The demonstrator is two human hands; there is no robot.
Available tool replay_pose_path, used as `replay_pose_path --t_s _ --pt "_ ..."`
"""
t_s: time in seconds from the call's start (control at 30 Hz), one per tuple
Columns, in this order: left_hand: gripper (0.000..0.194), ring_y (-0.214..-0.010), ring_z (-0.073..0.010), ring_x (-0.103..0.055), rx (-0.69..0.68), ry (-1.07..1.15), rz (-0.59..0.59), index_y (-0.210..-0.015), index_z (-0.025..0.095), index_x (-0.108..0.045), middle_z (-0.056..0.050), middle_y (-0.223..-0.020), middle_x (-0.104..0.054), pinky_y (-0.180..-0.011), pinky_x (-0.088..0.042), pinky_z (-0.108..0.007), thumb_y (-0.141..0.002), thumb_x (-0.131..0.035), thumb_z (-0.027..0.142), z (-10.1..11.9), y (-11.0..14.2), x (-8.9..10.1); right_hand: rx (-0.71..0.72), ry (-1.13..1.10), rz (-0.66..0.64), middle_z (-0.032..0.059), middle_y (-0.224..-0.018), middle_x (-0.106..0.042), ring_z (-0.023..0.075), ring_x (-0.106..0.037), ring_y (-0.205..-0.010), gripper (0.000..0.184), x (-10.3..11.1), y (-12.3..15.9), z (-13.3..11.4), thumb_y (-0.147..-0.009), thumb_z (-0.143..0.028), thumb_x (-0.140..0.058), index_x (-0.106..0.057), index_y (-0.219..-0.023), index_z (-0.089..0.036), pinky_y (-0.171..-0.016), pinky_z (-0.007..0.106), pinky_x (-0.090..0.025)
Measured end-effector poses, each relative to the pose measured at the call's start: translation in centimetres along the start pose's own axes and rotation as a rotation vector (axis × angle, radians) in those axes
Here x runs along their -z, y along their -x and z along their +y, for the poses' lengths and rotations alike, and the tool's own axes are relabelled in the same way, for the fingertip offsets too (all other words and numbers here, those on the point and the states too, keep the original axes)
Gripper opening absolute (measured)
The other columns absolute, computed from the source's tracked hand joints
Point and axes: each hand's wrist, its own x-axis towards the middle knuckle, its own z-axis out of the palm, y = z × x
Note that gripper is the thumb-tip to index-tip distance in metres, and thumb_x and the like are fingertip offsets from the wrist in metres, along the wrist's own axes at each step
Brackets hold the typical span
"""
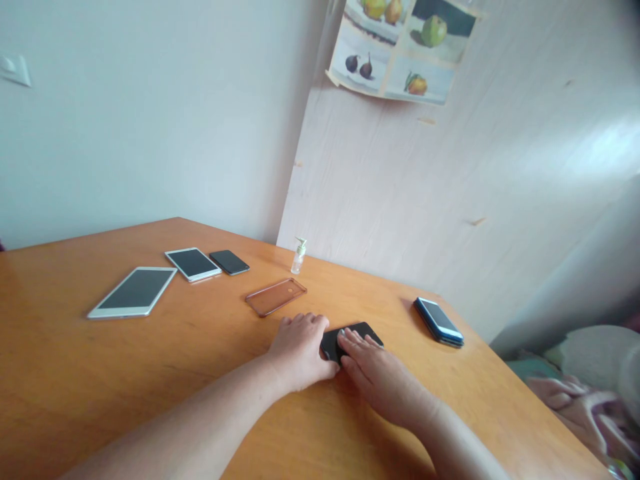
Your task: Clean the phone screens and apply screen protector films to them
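Observation:
A black phone lies flat on the orange wooden table, near its right side. My left hand rests on the table with fingers curled against the phone's left end, gripping its edge. My right hand lies flat over the phone's near part, fingers stretched out and together on its face. Most of the phone is hidden under the two hands.
A clear brownish phone case lies just beyond the hands. A small pump bottle stands behind it. A large tablet, a white tablet and a dark phone lie at left. A blue phone lies at right, near the table edge.

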Motion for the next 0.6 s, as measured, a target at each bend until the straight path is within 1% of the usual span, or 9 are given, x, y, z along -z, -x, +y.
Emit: replay_pose_path --t_s 0.07,0.1,0.27,0.33,0.4,0.47,0.53,0.57,0.6 --pt "0.054 -0.104 -0.0308 -0.058 0.005 0.003 -0.008 -0.104 0.024 -0.057 -0.008 -0.106 -0.063 -0.086 -0.043 -0.041 -0.064 -0.071 0.056 -0.1 0.0 -0.1 0.068 -0.053 -0.019 0.01 -0.151 -0.039 0.0204 -0.034 -0.141 0.05 0.3 0.3 -0.7 -0.099 -0.032 -0.027 -0.041 -0.145 -0.016 -0.117 0.039 -0.026" --pt "0.054 -0.105 -0.0309 -0.057 0.004 0.002 -0.014 -0.105 0.024 -0.057 -0.008 -0.106 -0.063 -0.086 -0.044 -0.041 -0.064 -0.071 0.056 -0.2 0.0 -0.1 0.049 -0.058 -0.018 0.0103 -0.151 -0.04 0.0207 -0.034 -0.14 0.05 0.4 0.3 -0.5 -0.099 -0.032 -0.027 -0.043 -0.144 -0.016 -0.116 0.04 -0.027" --pt "0.05 -0.106 -0.0314 -0.057 -0.029 0.006 -0.051 -0.107 0.025 -0.059 -0.009 -0.108 -0.062 -0.086 -0.045 -0.04 -0.065 -0.071 0.05 -0.5 -0.1 0.0 -0.281 0.049 0.013 0.0173 -0.14 -0.051 0.0286 -0.052 -0.126 0.044 0.3 -0.1 2.8 -0.097 -0.03 -0.03 -0.055 -0.13 -0.014 -0.102 0.045 -0.042" --pt "0.054 -0.106 -0.0316 -0.057 -0.048 0.009 -0.054 -0.111 0.025 -0.059 -0.009 -0.109 -0.061 -0.087 -0.045 -0.04 -0.065 -0.071 0.051 -0.7 0.0 0.1 -0.312 0.075 0.009 0.0179 -0.139 -0.052 0.0294 -0.056 -0.122 0.044 0.3 -0.1 3.0 -0.096 -0.029 -0.031 -0.054 -0.13 -0.014 -0.099 0.045 -0.044" --pt "0.057 -0.105 -0.0315 -0.057 -0.065 0.004 -0.051 -0.113 0.025 -0.058 -0.009 -0.108 -0.061 -0.087 -0.046 -0.041 -0.064 -0.071 0.051 -0.8 0.0 0.1 -0.236 0.078 0.007 0.0178 -0.142 -0.05 0.0289 -0.052 -0.126 0.045 0.5 0.2 1.8 -0.095 -0.029 -0.033 -0.052 -0.133 -0.012 -0.103 0.043 -0.041" --pt "0.057 -0.105 -0.0315 -0.057 -0.071 -0.005 -0.048 -0.113 0.025 -0.058 -0.009 -0.107 -0.06 -0.088 -0.045 -0.041 -0.064 -0.071 0.051 -0.8 0.0 0.0 -0.097 0.05 -0.008 0.0156 -0.146 -0.045 0.0269 -0.045 -0.133 0.048 0.8 0.8 0.2 -0.095 -0.028 -0.033 -0.048 -0.138 -0.012 -0.109 0.04 -0.036" --pt "0.056 -0.104 -0.0316 -0.057 -0.068 -0.01 -0.047 -0.113 0.024 -0.059 -0.009 -0.106 -0.06 -0.088 -0.045 -0.042 -0.064 -0.07 0.05 -0.8 0.0 0.0 0.01 0.005 -0.043 0.0122 -0.148 -0.043 0.0246 -0.044 -0.134 0.049 1.3 1.3 -1.0 -0.096 -0.027 -0.032 -0.045 -0.141 -0.015 -0.11 0.038 -0.035" --pt "0.055 -0.104 -0.0316 -0.057 -0.068 -0.009 -0.049 -0.112 0.024 -0.059 -0.009 -0.106 -0.06 -0.088 -0.045 -0.042 -0.065 -0.069 0.05 -0.8 0.0 0.0 0.02 -0.008 -0.055 0.0114 -0.148 -0.044 0.0243 -0.045 -0.133 0.048 1.5 1.4 -1.1 -0.096 -0.027 -0.032 -0.046 -0.141 -0.016 -0.109 0.038 -0.036" --pt "0.054 -0.103 -0.0314 -0.057 -0.07 -0.007 -0.052 -0.111 0.025 -0.059 -0.008 -0.105 -0.06 -0.088 -0.045 -0.042 -0.065 -0.069 0.049 -0.8 0.0 0.1 -0.002 -0.006 -0.061 0.0118 -0.147 -0.046 0.0248 -0.047 -0.131 0.047 1.7 1.4 -1.0 -0.096 -0.027 -0.032 -0.048 -0.139 -0.017 -0.107 0.038 -0.039"
